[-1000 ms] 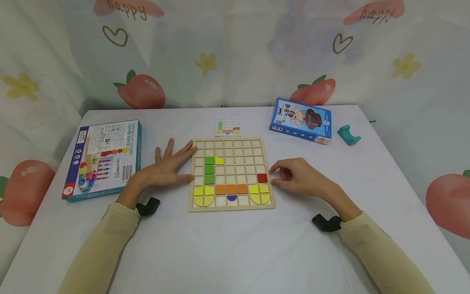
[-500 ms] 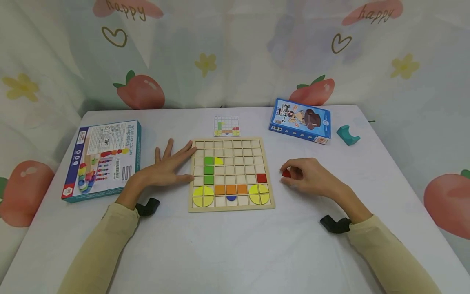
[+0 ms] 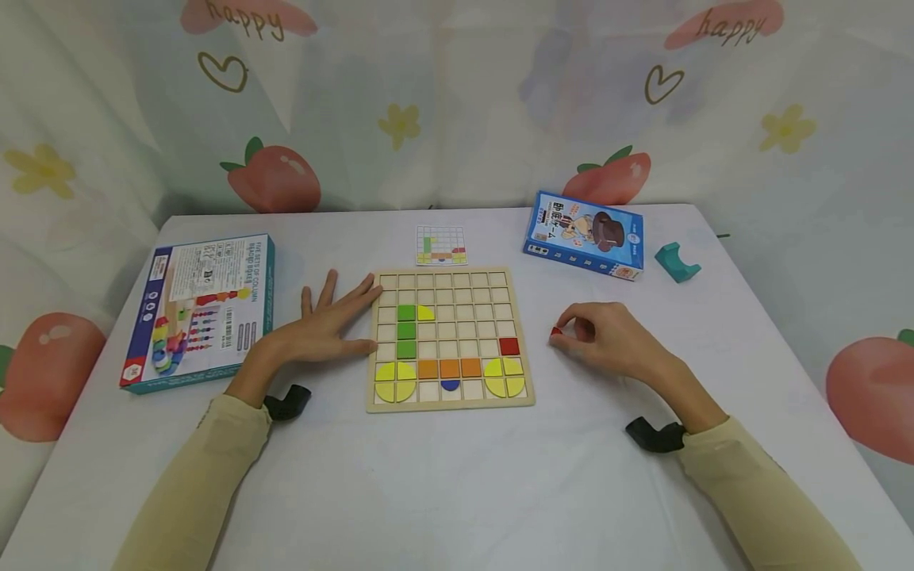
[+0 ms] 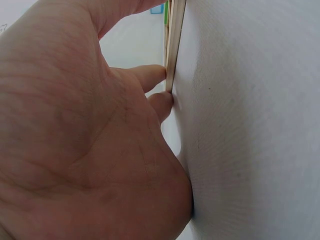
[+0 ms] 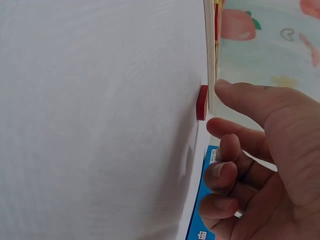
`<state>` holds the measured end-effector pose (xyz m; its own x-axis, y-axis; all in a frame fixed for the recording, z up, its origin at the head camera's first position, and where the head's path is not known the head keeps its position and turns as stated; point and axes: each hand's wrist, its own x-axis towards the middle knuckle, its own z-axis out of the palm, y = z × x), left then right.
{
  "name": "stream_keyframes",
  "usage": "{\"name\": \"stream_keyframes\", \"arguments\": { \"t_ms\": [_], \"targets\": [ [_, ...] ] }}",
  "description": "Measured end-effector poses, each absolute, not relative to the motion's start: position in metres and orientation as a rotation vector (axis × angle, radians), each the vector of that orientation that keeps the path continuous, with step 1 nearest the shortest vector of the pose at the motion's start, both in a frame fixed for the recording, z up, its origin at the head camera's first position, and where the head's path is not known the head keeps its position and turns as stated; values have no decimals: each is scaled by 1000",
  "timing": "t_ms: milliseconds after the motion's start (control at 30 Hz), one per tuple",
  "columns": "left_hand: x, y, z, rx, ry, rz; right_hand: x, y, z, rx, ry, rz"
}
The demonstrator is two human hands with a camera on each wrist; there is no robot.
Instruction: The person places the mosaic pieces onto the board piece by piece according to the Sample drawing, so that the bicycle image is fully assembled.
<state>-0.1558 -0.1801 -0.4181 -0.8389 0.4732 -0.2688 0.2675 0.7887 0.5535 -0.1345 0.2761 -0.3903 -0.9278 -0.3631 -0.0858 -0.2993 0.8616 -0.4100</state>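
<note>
My left hand [image 3: 314,329] lies spread beside a wooden grid board [image 3: 450,406], its thumb and index fingertip touching the left edge. On the board are green and orange squares, yellow rounded pieces, a blue half-round piece and a red square [image 3: 509,346]. Right of the board, my right hand [image 3: 603,337] has thumb and index finger bent around a small red piece [image 3: 555,331], mostly hidden by the thumb. In the right wrist view the red piece [image 5: 202,103] shows at the white cloth, a slight gap between it and the thumb tip.
A small pattern card [image 3: 440,245] lies behind the board. A blue box [image 3: 585,235] and a teal curved block [image 3: 677,262] are at the back right. A larger flat box [image 3: 200,313] lies at the left, close to my left wrist.
My right hand has moved right, away from the board's edge, and over the red piece, whose visible part has shrunk behind the thumb. The left hand has stayed in place.
</note>
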Motion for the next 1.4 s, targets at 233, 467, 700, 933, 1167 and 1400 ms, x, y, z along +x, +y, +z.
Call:
{"name": "stream_keyframes", "arguments": {
  "t_ms": [233, 467, 700, 933, 1167, 1400],
  "targets": [
    [-155, -180, -418, 553, 2584, 713, -135, 272, -388, -416, 2899, -535],
    [-155, -180, -418, 551, 2573, 738, -137, 269, -390, -366, 2876, -471],
    [-155, -180, -418, 554, 2577, 727, -137, 264, -389, -341, 2870, -450],
    [-155, -180, -417, 559, 2577, 730, -137, 263, -390, -355, 2865, -456],
    [-156, -180, -418, 558, 2585, 718, -137, 264, -392, -367, 2864, -449],
    [-156, -180, -418, 553, 2586, 714, -137, 263, -391, -376, 2866, -471]
  ]
}}
